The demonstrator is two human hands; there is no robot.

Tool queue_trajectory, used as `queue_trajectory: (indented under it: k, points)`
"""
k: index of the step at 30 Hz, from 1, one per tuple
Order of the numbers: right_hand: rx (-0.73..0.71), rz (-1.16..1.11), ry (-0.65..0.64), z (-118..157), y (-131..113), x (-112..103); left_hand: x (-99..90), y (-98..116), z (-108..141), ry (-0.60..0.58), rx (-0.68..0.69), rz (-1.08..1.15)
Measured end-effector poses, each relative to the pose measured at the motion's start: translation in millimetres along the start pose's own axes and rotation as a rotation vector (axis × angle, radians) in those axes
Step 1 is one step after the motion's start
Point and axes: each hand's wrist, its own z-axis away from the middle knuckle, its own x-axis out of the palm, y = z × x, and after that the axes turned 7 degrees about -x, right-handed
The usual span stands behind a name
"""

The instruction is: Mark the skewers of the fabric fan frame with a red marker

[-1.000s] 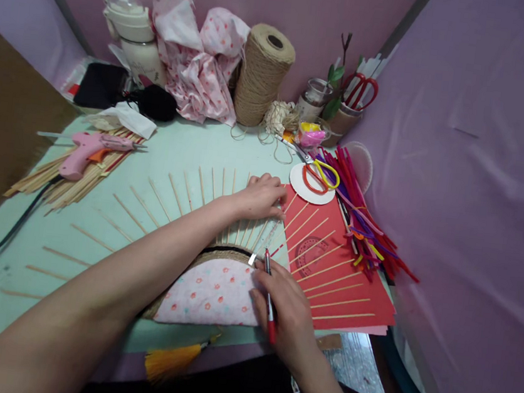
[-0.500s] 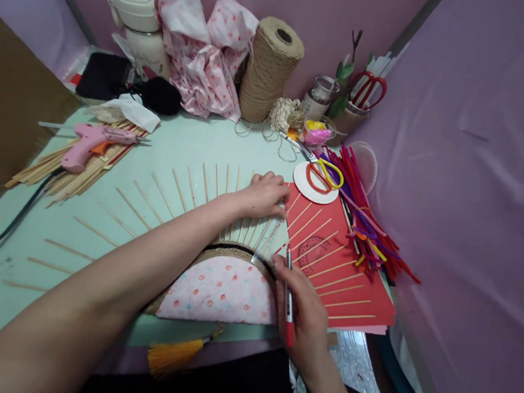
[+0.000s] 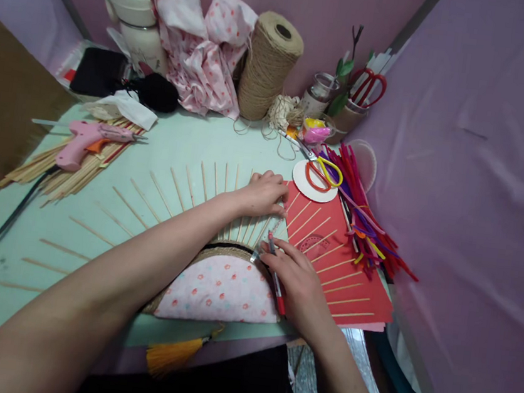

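Note:
A half-round fan [image 3: 218, 289] with floral cloth lies near the table's front edge, its thin wooden sticks [image 3: 178, 188] spreading outward from a rope-trimmed, black-edged arc. My left hand [image 3: 266, 195] reaches across the sticks with curled fingers, closed on the upper end of a clear ruler [image 3: 275, 228]. That ruler lies slanted along the sticks, its lower end at the arc. Held in my right hand [image 3: 297, 282] is a red pen [image 3: 276, 283], its tip beside the ruler. The fingertips of that hand are near the ruler's lower part. My left forearm hides some sticks.
Red paper [image 3: 364, 296] lies under the right-hand sticks. Scissors [image 3: 319, 171] rest on a white disc beside pipe cleaners [image 3: 367, 221]. A pink glue gun [image 3: 78, 144] sits on loose sticks at left. Behind stand a twine spool [image 3: 270, 65] and a bottle [image 3: 141, 34]. A yellow tassel [image 3: 172, 356] hangs in front.
My right hand has moved left and slightly up with the pen, bringing its tip to the ruler. My left hand stays in place. The view has shifted slightly.

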Motion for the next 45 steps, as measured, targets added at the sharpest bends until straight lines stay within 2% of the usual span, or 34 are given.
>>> queue_trajectory:
  k: [4, 9, 13, 18, 25, 28, 33, 45]
  points:
    - [-0.078, -0.015, -0.156, -17, 6, -11, 0.0, 1, 0, 0.0, -0.006, 0.003]
    - [-0.084, -0.026, -0.153, -21, 16, -11, 0.7, 1, -1, 0.005, -0.001, 0.001]
    - [-0.077, -0.075, -0.102, -16, 18, -8, 0.7, 0, 0, 0.004, 0.005, 0.012]
    - [-0.038, -0.129, 0.009, -14, 18, -15, 1.3, -1, -1, 0.009, 0.01, 0.017]
    - [0.201, -0.175, 0.264, -20, 25, -31, -0.6, -1, 0, 0.005, 0.01, 0.014]
    - [0.27, -0.169, 0.31, -30, 27, -34, -0.7, -1, 0, 0.013, 0.008, 0.016]
    - [0.335, -0.224, 0.302, -44, 30, -30, -1.6, 0, 1, 0.018, 0.005, 0.017]
    - [0.318, -0.165, 0.102, -61, 40, -22, -2.5, 1, 1, 0.022, 0.008, 0.0]
